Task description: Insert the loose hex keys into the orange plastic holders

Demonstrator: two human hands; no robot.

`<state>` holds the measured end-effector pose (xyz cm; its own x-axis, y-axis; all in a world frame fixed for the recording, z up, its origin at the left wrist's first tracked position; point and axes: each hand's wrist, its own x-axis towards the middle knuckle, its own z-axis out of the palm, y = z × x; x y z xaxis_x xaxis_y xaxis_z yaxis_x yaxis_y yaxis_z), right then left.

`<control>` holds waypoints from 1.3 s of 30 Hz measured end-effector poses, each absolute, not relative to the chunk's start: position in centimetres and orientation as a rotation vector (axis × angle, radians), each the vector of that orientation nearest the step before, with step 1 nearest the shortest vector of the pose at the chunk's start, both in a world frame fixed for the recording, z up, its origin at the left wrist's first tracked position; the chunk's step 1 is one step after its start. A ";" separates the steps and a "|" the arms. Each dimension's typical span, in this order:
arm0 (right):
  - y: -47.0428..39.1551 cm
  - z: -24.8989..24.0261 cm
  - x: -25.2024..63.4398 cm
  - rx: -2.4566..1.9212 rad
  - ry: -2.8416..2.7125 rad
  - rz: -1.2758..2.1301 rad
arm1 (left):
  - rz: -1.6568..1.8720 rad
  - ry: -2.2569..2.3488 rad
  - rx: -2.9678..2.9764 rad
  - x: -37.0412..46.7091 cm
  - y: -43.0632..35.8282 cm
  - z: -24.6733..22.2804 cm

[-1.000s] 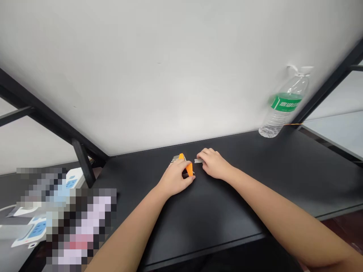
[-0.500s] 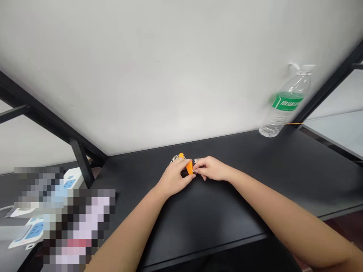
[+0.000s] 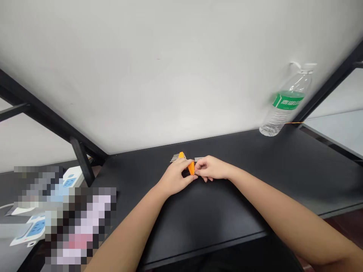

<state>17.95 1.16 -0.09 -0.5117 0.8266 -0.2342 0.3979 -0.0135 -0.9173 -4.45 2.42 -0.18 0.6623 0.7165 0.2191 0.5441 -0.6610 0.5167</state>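
My left hand [image 3: 176, 175] has its thumb and fingers closed around an orange holder [image 3: 191, 168], whose flat end faces right. Beyond the knuckles another orange part [image 3: 181, 155] shows, with several thin silver rods [image 3: 174, 158] pointing left from it. Whether the two orange parts join is hidden by the hand. Close against the holder's right end, my right hand [image 3: 211, 168] pinches its thumb and index finger together. A tiny shiny tip shows at that pinch, too small to name. Behind the right fingers lie a few silver rods [image 3: 199, 159] on the black tabletop [image 3: 215, 223].
A clear plastic bottle [image 3: 283, 102] with a green label stands at the back right, by the white wall [image 3: 170, 75]. Black frame bars [image 3: 82, 158] rise at both sides. White power strips with blue sockets [image 3: 36, 227] and a blurred-out patch are at the left.
The holder's right end and my right fingertips have shifted very slightly to the right. More of the silver rods behind the right hand shows. Both hands keep their grip.
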 end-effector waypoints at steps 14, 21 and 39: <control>1.3 2.0 20.3 -1.954 -2.126 0.642 | 0.416 1.327 2.559 -4.7 3.1 -0.6; 0.5 1.5 19.7 -1.587 -2.574 0.388 | 0.414 1.308 2.565 -4.6 3.1 -0.7; 2.6 -0.5 20.4 -1.604 -2.329 0.193 | 0.465 1.275 2.542 -4.5 3.0 -0.6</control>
